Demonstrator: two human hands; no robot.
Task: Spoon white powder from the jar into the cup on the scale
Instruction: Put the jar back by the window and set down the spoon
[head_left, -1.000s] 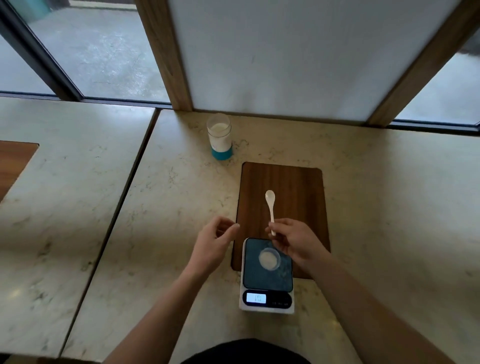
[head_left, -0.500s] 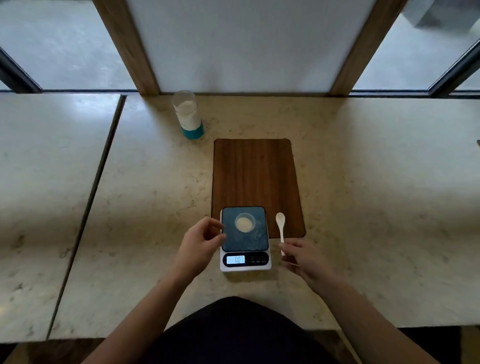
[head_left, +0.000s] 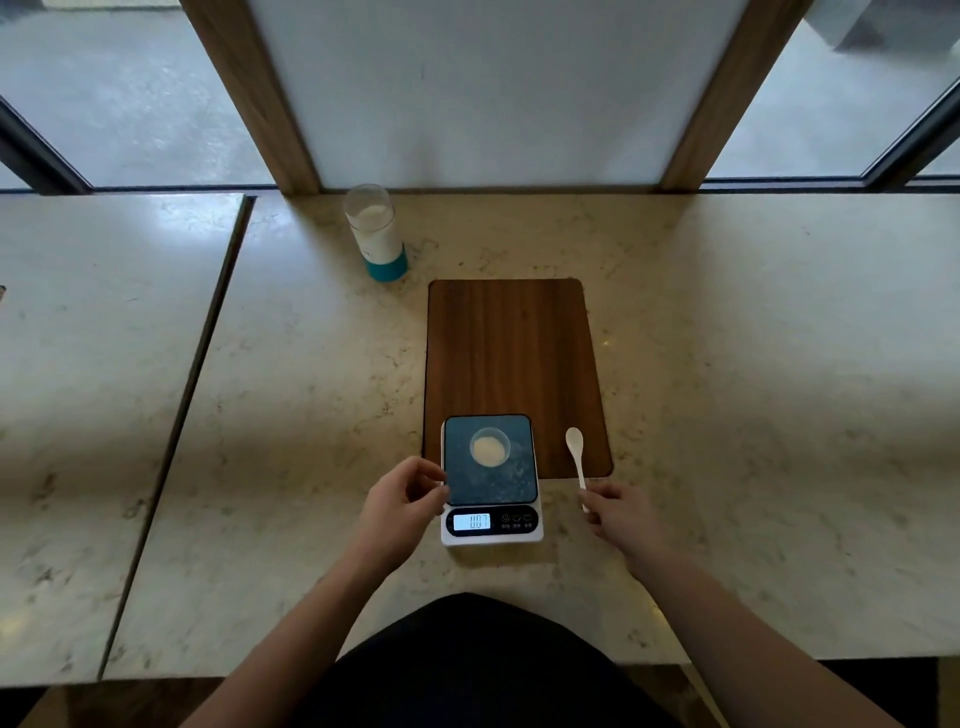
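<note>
A small clear cup (head_left: 490, 447) with white powder in it stands on the dark platform of the digital scale (head_left: 491, 535), whose display is lit. The jar (head_left: 376, 234), clear with a teal base and white powder inside, stands far back to the left near the window. A white spoon (head_left: 575, 452) lies to the right of the scale, its bowl on the wooden board. My right hand (head_left: 621, 514) pinches the end of the spoon's handle. My left hand (head_left: 402, 501) hovers at the scale's left edge, fingers curled and apart, holding nothing.
The wooden board (head_left: 514, 358) lies behind and partly under the scale on the marble counter (head_left: 753, 415). A seam (head_left: 208, 332) splits the counter from a second slab on the left. Windows and wooden posts run along the back edge.
One second ago my right hand held the spoon raised over the board. The spoon now rests to the right of the scale. The view has shifted back, and my left hand stays by the scale.
</note>
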